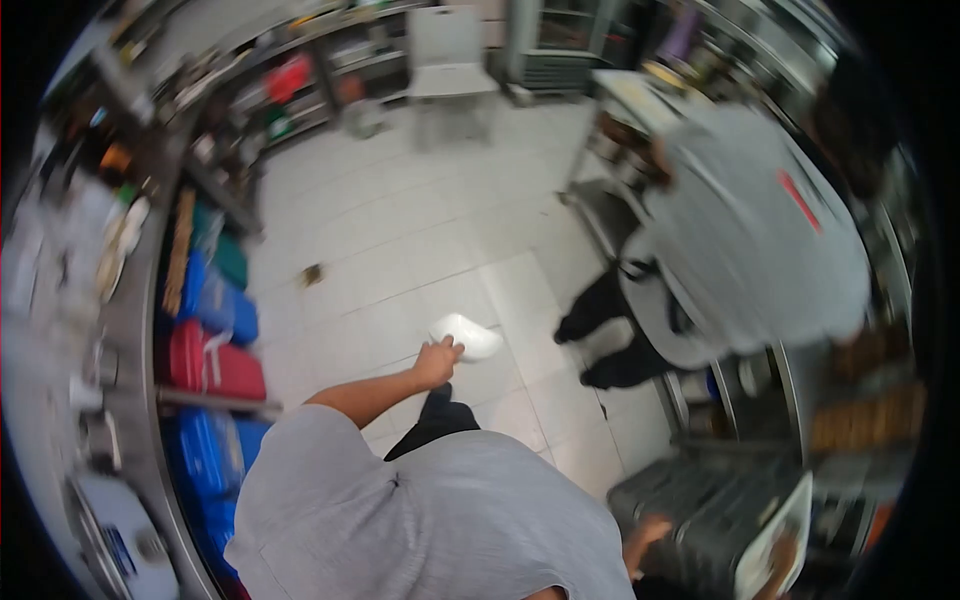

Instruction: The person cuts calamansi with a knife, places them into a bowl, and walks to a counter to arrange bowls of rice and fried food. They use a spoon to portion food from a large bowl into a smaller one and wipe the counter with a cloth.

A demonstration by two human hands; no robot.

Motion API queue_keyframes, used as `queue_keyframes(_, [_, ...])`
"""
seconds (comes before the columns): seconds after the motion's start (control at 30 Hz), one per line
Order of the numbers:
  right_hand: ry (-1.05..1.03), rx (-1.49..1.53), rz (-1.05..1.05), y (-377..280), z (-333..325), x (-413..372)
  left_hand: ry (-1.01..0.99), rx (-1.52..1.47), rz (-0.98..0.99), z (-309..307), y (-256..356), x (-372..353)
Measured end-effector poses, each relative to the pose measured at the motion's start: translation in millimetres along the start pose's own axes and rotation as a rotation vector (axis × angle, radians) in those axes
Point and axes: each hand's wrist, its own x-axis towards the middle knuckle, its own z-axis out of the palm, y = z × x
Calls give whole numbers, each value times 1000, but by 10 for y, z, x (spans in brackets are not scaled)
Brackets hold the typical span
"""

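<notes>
My grey shirt (440, 520) fills the bottom of the frame. At centre, my left hand (437, 362) pinches a white dish (470, 335) by its rim. I judge the dish light, stiff and breakable, so the rim suits. My right hand (648, 532), lower right, is too blurred to tell.

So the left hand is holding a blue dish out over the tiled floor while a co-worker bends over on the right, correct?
Not quite. The dish gripped in the left hand is white, not blue, as the head view shows. The rest stands: it is held out over the tiled floor, and a co-worker bends over on the right.
</notes>
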Motion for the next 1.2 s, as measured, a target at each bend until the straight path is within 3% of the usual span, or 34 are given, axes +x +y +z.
queue_keyframes(0.07, [-371,-204,-227,-1024,416,-997,121,-68,-128,-263,-504,-152])
queue_keyframes(0.13, [-682,197,-660,-1779,1085,-1786,191,-104,-236,-484,-977,-301])
queue_keyframes(0.17, [-887,298,-668,-2363,1190,-2139,223,-110,-285,-540,-1068,-327])
queue_keyframes(0.2, [-1078,133,-731,-3451,480,-2628,238,-123,-323,-645,-1274,-403])
queue_keyframes(0.27, [-1138,113,-1124,-4336,839,-3163,270,-140,-386,-808,-1658,-560])
queue_keyframes(0.33, [-1238,191,-1237,-5243,1020,-3497,301,-178,-465,-1006,-2007,-760])
queue_keyframes(0.4, [-1356,502,-1197,-5924,1530,-3666,383,-210,-532,-1109,-2366,-961])
queue_keyframes(0.47, [-1351,377,-1018,-6554,1446,-3743,493,-233,-641,-1187,-2723,-1084])
queue_keyframes(0.5, [-1339,347,-1036,-6759,1587,-3774,543,-240,-689,-1258,-2905,-1144])
queue_keyframes(0.67, [-1383,34,-1119,-7049,1883,-3905,777,-217,-943,-1730,-3750,-1238])
queue_keyframes(0.73, [-1431,14,-990,-7101,1968,-4015,898,-239,-1005,-1867,-4050,-1178])
queue_keyframes(0.8, [-1525,18,-903,-6762,3382,-3909,1034,-241,-1034,-2060,-4326,-1077])
queue_keyframes(0.9, [-1412,-34,-1382,-7131,4191,-3919,1137,-127,-1081,-2377,-4844,-851])
queue_keyframes(1.0, [-1476,-125,-896,-8298,3777,-4181,1184,-6,-1127,-2885,-5310,-527])
queue_keyframes(1.07, [-1372,-39,-1205,-9439,3014,-4404,1194,44,-1171,-3292,-5635,-315])
queue_keyframes(1.17, [-1229,184,-1276,-10760,3163,-4951,1198,154,-1246,-3828,-6244,-112])
queue_keyframes(1.2, [-910,314,-1653,-11159,3557,-5134,1180,197,-1273,-3988,-6417,-47])
